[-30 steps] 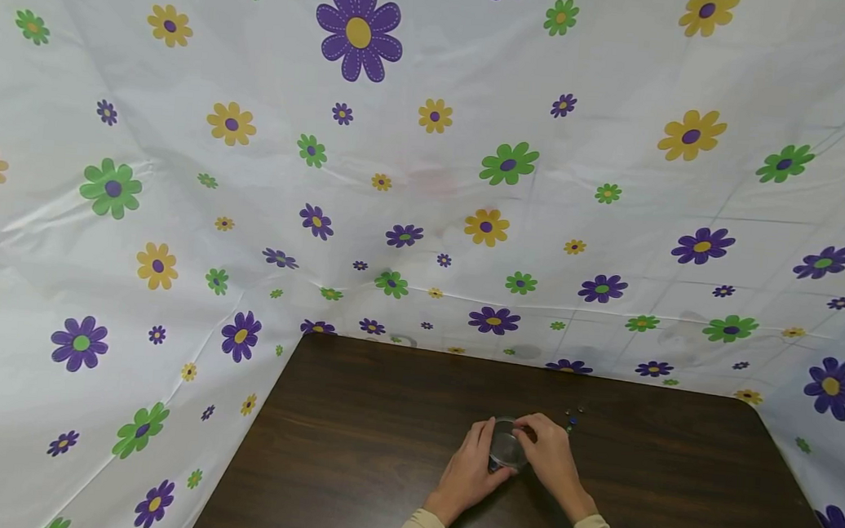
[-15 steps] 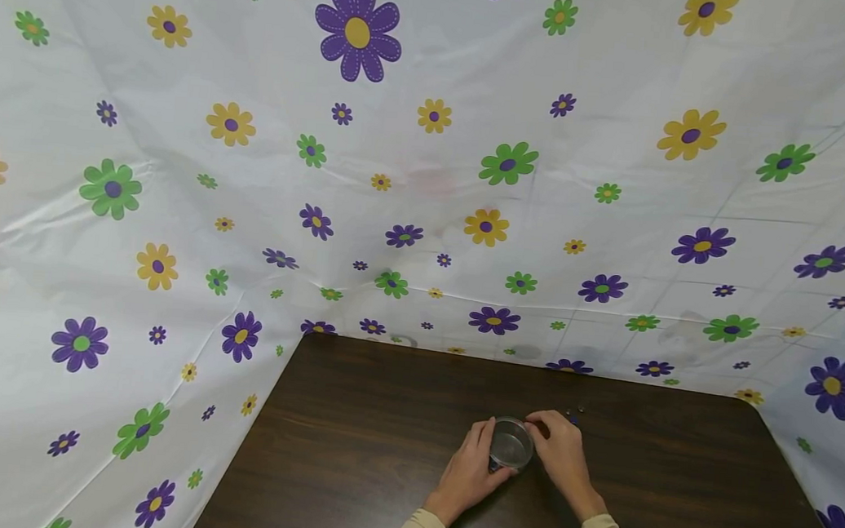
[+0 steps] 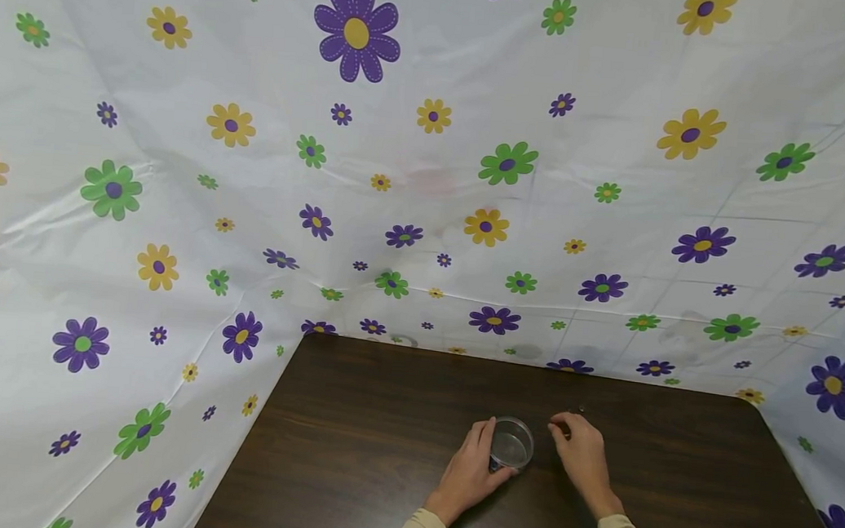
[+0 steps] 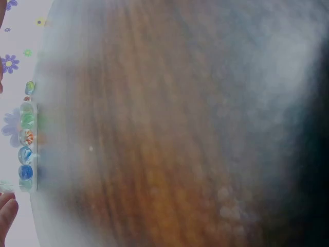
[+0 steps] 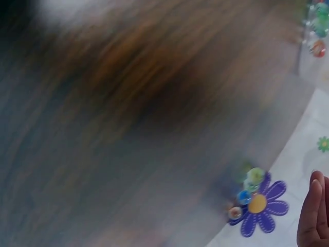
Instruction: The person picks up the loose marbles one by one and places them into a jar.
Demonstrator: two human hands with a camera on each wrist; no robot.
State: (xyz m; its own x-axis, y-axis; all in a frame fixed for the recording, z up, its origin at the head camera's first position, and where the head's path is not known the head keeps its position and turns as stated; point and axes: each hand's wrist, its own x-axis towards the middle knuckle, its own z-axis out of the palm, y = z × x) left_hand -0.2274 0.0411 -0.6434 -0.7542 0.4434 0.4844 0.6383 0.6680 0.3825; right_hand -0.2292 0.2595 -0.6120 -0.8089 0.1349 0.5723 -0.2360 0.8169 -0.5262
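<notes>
A clear round container [image 3: 531,441] stands on the table, with my left hand [image 3: 468,470] curled round its near left side. Through its wall in the left wrist view, several glass marbles [image 4: 26,155] show in green, orange and blue. To the right of the container is my right hand [image 3: 582,458], thumb and fingertips close together, with nothing visible between them. Those fingers [image 5: 311,211] also show at the right edge of the right wrist view. Several loose marbles [image 5: 244,196] lie on the table nearby, mostly hidden behind the right hand in the head view.
The dark wood-grain table [image 3: 351,439] has rounded far corners. A white flower-print sheet [image 3: 429,174] hangs behind it and along the sides. Past the right hand's fingers, a small marble [image 3: 581,409] shows near the table's far edge.
My right hand has moved from over the container's rim rightward to the loose marbles, now covering most of them. My left hand and the container have stayed in place.
</notes>
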